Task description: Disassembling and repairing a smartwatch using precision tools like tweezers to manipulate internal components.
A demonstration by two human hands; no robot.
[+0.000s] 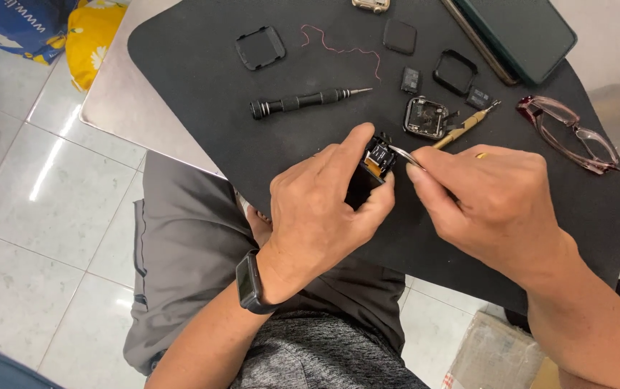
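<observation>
Two hands meet just below the open silver watch case [425, 117]: our left hand [320, 209] pinches the small black square module [375, 162] tight, our right hand [493, 205] closes on thin metal tweezers [405, 155]. We judge a light, steady touch best.

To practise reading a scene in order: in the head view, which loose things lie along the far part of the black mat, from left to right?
Square black frame → black screwdriver → thin pink wire → opened watch case → pink-framed glasses.
</observation>
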